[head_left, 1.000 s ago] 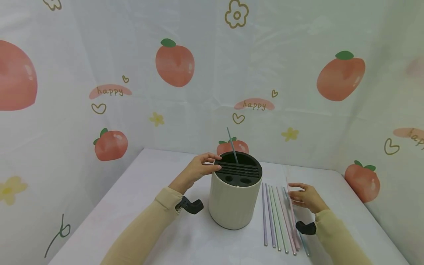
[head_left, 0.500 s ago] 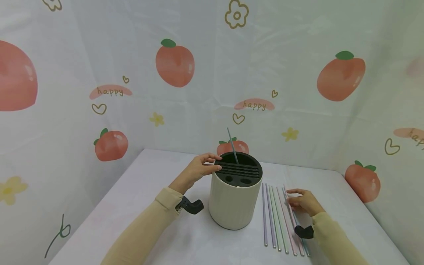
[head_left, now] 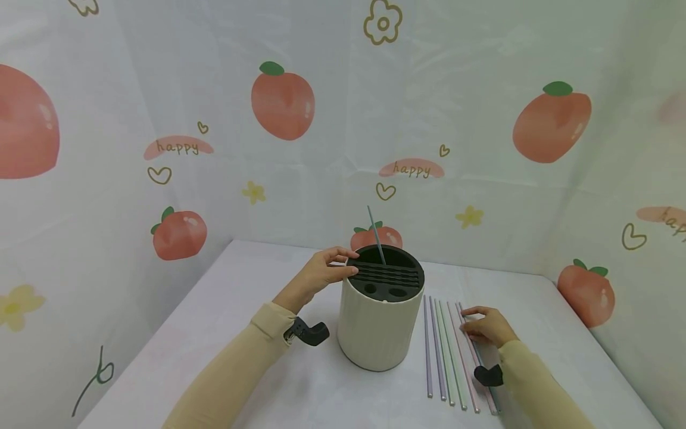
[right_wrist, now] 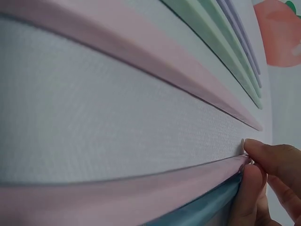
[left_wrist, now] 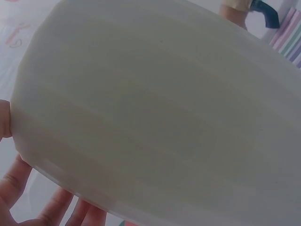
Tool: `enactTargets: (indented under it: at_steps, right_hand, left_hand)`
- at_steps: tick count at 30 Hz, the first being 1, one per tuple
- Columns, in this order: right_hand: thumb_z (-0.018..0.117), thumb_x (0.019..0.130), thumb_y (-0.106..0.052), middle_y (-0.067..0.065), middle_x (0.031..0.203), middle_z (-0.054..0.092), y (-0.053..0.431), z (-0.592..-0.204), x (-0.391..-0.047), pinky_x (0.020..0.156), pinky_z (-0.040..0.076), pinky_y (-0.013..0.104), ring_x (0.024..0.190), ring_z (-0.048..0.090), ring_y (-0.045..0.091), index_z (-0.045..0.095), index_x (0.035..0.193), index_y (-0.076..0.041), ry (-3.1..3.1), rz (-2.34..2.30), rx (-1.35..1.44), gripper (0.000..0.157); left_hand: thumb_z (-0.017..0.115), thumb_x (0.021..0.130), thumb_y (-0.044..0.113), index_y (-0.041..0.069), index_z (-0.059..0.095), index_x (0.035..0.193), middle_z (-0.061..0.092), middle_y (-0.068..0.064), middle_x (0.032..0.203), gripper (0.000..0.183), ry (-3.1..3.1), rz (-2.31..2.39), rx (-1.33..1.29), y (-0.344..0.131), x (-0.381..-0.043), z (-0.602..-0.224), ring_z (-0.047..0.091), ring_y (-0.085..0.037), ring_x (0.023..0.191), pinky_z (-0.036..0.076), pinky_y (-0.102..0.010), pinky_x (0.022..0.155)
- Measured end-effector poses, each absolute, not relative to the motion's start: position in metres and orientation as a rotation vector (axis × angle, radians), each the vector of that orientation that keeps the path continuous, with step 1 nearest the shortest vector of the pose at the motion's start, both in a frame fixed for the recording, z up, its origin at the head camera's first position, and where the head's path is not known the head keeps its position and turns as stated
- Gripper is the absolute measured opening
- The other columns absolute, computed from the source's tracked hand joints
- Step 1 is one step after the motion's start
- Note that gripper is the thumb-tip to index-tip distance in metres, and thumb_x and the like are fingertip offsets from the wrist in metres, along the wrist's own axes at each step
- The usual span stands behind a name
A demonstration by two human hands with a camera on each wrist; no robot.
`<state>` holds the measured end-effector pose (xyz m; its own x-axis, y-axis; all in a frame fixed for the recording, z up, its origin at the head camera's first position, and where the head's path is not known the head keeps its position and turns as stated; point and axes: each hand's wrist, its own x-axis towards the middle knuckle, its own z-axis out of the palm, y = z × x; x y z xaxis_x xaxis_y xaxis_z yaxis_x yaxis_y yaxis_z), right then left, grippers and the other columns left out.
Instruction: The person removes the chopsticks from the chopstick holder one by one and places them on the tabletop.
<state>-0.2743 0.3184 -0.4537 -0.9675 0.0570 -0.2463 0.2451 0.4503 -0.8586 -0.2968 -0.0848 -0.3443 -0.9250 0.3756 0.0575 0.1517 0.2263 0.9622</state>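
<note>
A tall cream cutlery holder (head_left: 375, 333) with a black slotted top (head_left: 386, 277) stands on the table. One blue chopstick (head_left: 376, 235) leans upright in its rear opening. At the left rim my left hand (head_left: 316, 274) holds the holder, thumb and fingers spread around its edge; the left wrist view is mostly filled by its pale wall (left_wrist: 155, 113). To the right, my right hand (head_left: 490, 326) pinches the far end of a pink chopstick (right_wrist: 141, 190) between thumb and fingers. A second blue chopstick (right_wrist: 202, 202) lies right alongside it, under the hand.
Several more chopsticks lie in a row right of the holder: purple chopsticks (head_left: 428, 351), green chopsticks (head_left: 448, 351) and another pink chopstick (head_left: 465, 357). A white cloth (head_left: 161, 119) with peach prints hangs behind the white table (head_left: 278, 393).
My right hand has come down and slightly left with the pink chopstick, which now lies low beside the blue one. The left hand stays at the holder.
</note>
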Motion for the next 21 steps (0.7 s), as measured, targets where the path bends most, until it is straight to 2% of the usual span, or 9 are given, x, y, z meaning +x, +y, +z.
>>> enactTargets:
  at_steps: [7, 21]
  right_hand:
    - [0.070, 0.083, 0.002, 0.001, 0.065, 0.063, 0.3178, -0.4551, -0.2779, 0.055, 0.054, 0.021, 0.056, 0.058, 0.009, 0.054, 0.123, 0.013, 2.510, -1.537, 0.302, 0.045]
    - [0.069, 0.084, 0.002, 0.001, 0.067, 0.063, 0.3177, -0.4549, -0.2777, 0.055, 0.054, 0.022, 0.057, 0.058, 0.010, 0.055, 0.122, 0.013, 2.509, -1.524, 0.319, 0.042]
  left_hand:
    - [0.070, 0.089, 0.021, 0.014, 0.063, 0.124, 0.047, -0.015, 0.140, 0.036, 2.298, 1.790, 0.485, -0.0844, -0.2965, -0.3438, 0.049, -0.032, 0.126, 0.046, -0.048, 0.102]
    - [0.069, 0.090, 0.021, 0.015, 0.062, 0.125, 0.046, -0.015, 0.142, 0.036, 2.304, 1.774, 0.500, -0.0843, -0.2970, -0.3447, 0.048, -0.033, 0.128, 0.046, -0.048, 0.102]
